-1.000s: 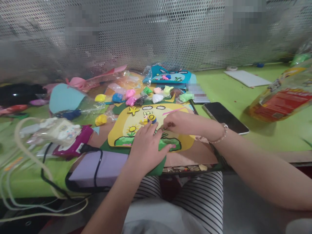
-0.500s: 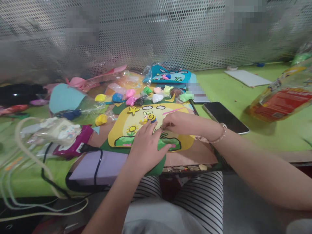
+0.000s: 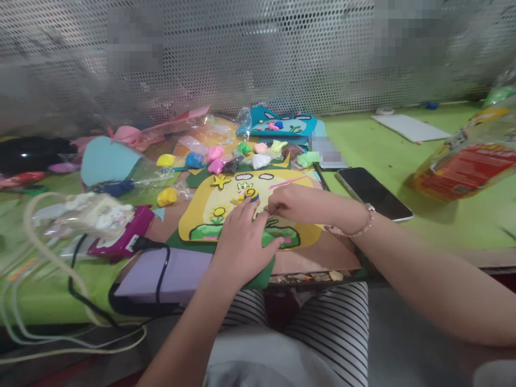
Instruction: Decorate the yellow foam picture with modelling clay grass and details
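Note:
A yellow craft picture (image 3: 192, 214) lies before me, decorated with a star (image 3: 220, 182), a small sun flower (image 3: 219, 212) and green hills (image 3: 205, 232). Near its middle sits a blue and yellow clay snail (image 3: 251, 194). My left hand (image 3: 245, 239) rests palm down on the picture, fingers spread, fingertips just below the snail. Close beside it, my right hand (image 3: 284, 201) is bent over the picture with its fingers pinched together. Whatever lies between those fingertips is too small to make out.
Several wrapped clay lumps (image 3: 216, 161) lie behind the picture, near a blue craft picture (image 3: 282, 126). A phone (image 3: 374, 192) and a bottle (image 3: 463, 166) are on the right. At left are a purple box (image 3: 165, 274), cables (image 3: 76, 269) and a magenta packet (image 3: 141, 226).
Both hands stay in nearly the same place on the picture. The view has shifted very slightly; nothing else visibly differs.

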`<state>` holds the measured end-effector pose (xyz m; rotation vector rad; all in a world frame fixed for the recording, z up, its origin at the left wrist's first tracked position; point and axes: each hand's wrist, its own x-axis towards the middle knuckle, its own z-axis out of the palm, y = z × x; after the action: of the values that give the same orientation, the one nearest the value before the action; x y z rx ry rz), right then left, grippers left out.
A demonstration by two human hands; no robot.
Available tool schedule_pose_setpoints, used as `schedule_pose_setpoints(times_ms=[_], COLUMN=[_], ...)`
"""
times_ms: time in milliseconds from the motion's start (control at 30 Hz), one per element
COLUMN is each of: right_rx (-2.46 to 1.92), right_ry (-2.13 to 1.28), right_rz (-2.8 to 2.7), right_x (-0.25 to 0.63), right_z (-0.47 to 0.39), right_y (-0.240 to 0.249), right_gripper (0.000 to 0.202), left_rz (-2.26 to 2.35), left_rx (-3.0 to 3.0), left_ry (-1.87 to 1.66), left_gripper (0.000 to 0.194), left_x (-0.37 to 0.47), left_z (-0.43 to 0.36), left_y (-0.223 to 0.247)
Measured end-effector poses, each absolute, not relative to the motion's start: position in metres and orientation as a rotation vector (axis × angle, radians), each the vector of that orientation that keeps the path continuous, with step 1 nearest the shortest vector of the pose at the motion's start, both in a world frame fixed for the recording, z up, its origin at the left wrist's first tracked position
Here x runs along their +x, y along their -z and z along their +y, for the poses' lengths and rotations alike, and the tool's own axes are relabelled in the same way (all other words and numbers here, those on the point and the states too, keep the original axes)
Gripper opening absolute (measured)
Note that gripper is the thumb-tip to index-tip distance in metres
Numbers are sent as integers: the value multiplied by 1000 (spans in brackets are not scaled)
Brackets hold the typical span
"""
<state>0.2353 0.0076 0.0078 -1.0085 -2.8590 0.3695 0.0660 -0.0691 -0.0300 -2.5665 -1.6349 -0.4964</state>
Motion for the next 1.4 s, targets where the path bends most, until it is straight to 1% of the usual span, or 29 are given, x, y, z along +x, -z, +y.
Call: schedule_pose_setpoints(times_ms=[267, 600, 1000, 1167, 1400], right_rx=[-1036, -1102, -1034, -1065, -1085], right_ry=[-355, -338, -285, -323, -292], right_rz=[-2850, -2862, -2906, -2906, -2887], right_x=[236, 235, 239, 239, 240], right_z=[6, 3, 4, 2, 2], right_y=[-9, -12, -10, -12, -11], right_gripper=[16, 16, 13, 15, 19], left_rz=[-1634, -1605, -1587, -1577, -1566], left_rx=[-2577, -2570, -2562, -2557, -2561], left_ry=[527, 492, 436, 422, 442], left_gripper=[45, 48, 48, 49, 51], left_x=[66, 66, 67, 67, 67], left_z=[-69, -68, -69, -69, -69], left_y=[27, 30, 28, 29, 29])
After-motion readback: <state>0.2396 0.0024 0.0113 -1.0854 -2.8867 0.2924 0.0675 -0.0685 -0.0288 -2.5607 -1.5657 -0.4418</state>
